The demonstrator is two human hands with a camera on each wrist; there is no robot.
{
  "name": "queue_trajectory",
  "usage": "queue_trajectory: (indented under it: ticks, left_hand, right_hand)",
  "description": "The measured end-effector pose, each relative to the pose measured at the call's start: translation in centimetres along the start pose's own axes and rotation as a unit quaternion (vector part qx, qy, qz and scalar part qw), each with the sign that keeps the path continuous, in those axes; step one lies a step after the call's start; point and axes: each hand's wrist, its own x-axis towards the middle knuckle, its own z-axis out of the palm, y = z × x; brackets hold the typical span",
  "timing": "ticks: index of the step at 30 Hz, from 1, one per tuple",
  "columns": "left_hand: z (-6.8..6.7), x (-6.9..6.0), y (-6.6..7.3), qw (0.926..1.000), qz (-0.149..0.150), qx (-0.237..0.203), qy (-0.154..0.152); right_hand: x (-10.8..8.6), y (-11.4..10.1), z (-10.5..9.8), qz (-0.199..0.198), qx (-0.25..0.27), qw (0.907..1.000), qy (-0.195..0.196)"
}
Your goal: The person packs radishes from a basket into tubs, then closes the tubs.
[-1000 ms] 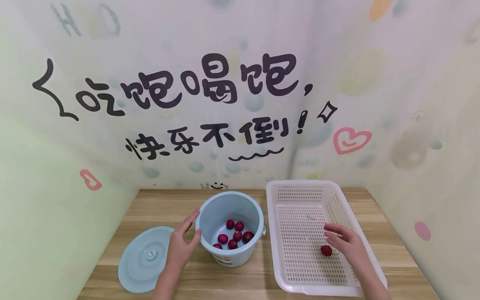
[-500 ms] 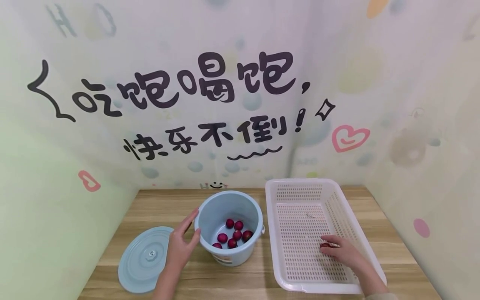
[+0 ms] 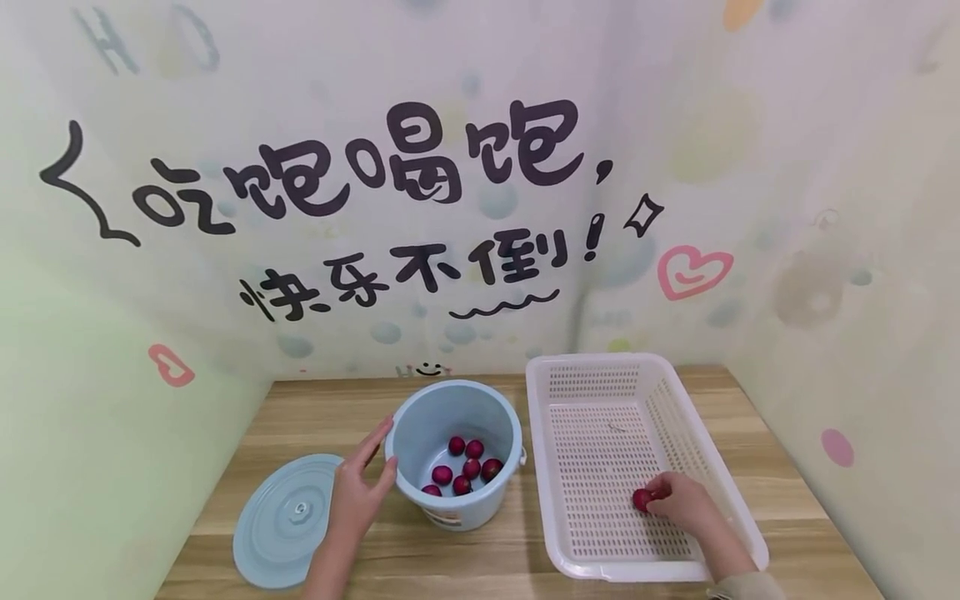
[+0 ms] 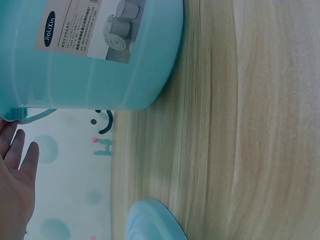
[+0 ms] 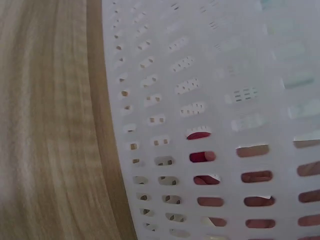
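Observation:
A light blue bucket [image 3: 491,504] stands upright on the table with several small red radishes [image 3: 471,468] on its bottom. My left hand [image 3: 358,492] rests against the left side of its rim, thumb and fingers spread and fairly straight. In the left wrist view, those fingers [image 4: 29,159] reach to the rim by the handle's joint. To the right, my right hand [image 3: 681,502] pinches a single red radish [image 3: 641,500] low inside a white slotted basket [image 3: 551,500]. Through the basket's wall, the right wrist view shows only slivers of that radish [image 5: 199,157] and the fingers.
A round blue lid [image 3: 273,533] lies on the wooden table [image 3: 405,575], left of the bucket and partly behind my left forearm. One thin, root-like strand [image 3: 617,428] lies on the basket floor. A printed backdrop [image 3: 450,208] closes off the back and sides.
My right hand has come down onto the radish in the basket, taken hold of it and shifted it slightly left. The left hand stays at the bucket's rim. The head view has tilted slightly.

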Motion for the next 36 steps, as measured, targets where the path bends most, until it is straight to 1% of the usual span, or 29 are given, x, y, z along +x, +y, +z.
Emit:
queue_trajectory:
  ticks: [5, 7, 12, 17, 21, 24, 28, 32, 36]
  left_hand:
    - [-0.2, -0.1, 0.1, 0.9997, -0.018, 0.013, -0.007]
    - [-0.2, -0.1, 0.2, 0.9998, -0.014, 0.015, -0.005]
    - [-0.2, -0.2, 0.2, 0.9999, -0.010, 0.008, 0.000]
    - [-0.1, -0.3, -0.1, 1.0000, 0.003, -0.003, 0.006]
    - [-0.1, -0.3, -0.3, 0.9997, 0.023, -0.001, 0.012]
    - [-0.1, -0.3, -0.3, 0.9994, 0.030, 0.002, 0.014]
    - [-0.2, -0.3, -0.2, 0.9996, 0.027, 0.000, 0.008]
    - [-0.1, -0.1, -0.1, 0.9995, 0.029, 0.009, 0.003]
    - [0.0, -0.1, -0.2, 0.9993, 0.033, 0.012, 0.012]
  right_hand:
    - [0.2, -0.3, 0.1, -0.022, -0.018, 0.9996, 0.008]
    - [0.3, -0.3, 0.2, -0.028, -0.018, 0.9995, 0.005]
    - [0.4, -0.4, 0.3, -0.023, -0.010, 0.9997, -0.001]
    - [0.2, -0.6, 0.4, -0.010, 0.040, 0.9991, -0.003]
    - [-0.1, -0.8, 0.2, -0.031, 0.080, 0.9962, 0.009]
    - [-0.4, -0.9, 0.1, -0.048, 0.105, 0.9932, 0.014]
    - [-0.7, -1.2, -0.3, -0.067, 0.141, 0.9877, 0.012]
    - [-1.1, -2.5, -0.7, -0.094, 0.176, 0.9797, 0.011]
    - [-1.6, -4.7, -1.0, -0.118, 0.204, 0.9718, 0.012]
